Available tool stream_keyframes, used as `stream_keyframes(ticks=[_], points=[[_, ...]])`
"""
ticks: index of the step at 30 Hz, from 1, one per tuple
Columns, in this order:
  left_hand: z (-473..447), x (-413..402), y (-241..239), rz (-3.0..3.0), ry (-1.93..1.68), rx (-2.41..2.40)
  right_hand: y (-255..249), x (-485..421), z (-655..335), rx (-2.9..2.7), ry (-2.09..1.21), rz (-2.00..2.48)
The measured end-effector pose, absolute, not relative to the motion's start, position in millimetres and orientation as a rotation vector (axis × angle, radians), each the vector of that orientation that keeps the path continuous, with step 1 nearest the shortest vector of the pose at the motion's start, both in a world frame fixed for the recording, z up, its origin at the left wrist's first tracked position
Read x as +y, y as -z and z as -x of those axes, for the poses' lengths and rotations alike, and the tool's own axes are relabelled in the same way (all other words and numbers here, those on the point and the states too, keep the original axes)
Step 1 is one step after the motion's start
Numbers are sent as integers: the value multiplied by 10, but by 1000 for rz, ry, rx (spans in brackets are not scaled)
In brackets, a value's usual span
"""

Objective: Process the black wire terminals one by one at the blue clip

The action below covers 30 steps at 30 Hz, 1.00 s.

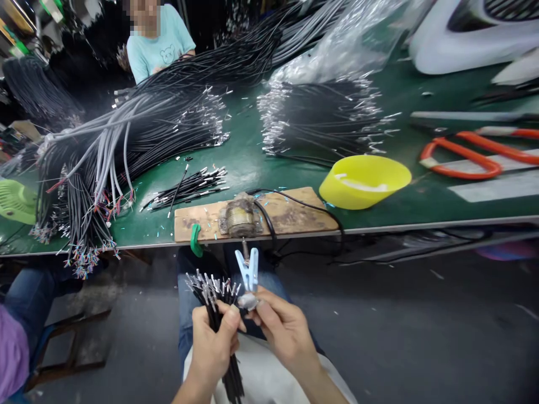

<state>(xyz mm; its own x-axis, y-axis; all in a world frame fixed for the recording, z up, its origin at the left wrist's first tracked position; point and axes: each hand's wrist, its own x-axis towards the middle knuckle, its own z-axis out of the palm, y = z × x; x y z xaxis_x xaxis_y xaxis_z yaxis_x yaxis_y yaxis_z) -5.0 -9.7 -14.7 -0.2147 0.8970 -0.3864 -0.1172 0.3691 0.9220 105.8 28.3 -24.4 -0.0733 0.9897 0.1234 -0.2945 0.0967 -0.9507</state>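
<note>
The bundle of black cables (233,379) stands tilted above the lap, just off the worktop (421,207) edge, the left hand (217,339) closed around it below the bare silvery ends. It should be light, springy and smooth-jacketed, the ends easily bent; the jackets look the sounder grip. The right hand (282,328), close beside it, pinches a silvery piece (248,301), too blurred to identify. Just above, a blue clothespin (251,269) at the motor (241,217) crowds the fingers. A green clamp (195,240) grips the wooden board (295,216); a yellow container (332,191) sits near its right end.
</note>
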Motion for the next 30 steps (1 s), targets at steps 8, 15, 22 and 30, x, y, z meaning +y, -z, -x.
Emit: stream_keyframes(ticks=[8,15,22,30], points=[[13,-96,118,-699,-1099,1481,158,304,-1043,-1010,-1356,869],[6,-108,121,-805,-1110,1552,139,288,-1041,-1132,-972,988],[110,-21,-24,-1056,-1114,1490,122,424,-1189,-743,-2033,685],[140,-59,-132,-1148,-1219,1637,20,771,-1099,-620,-1914,763]])
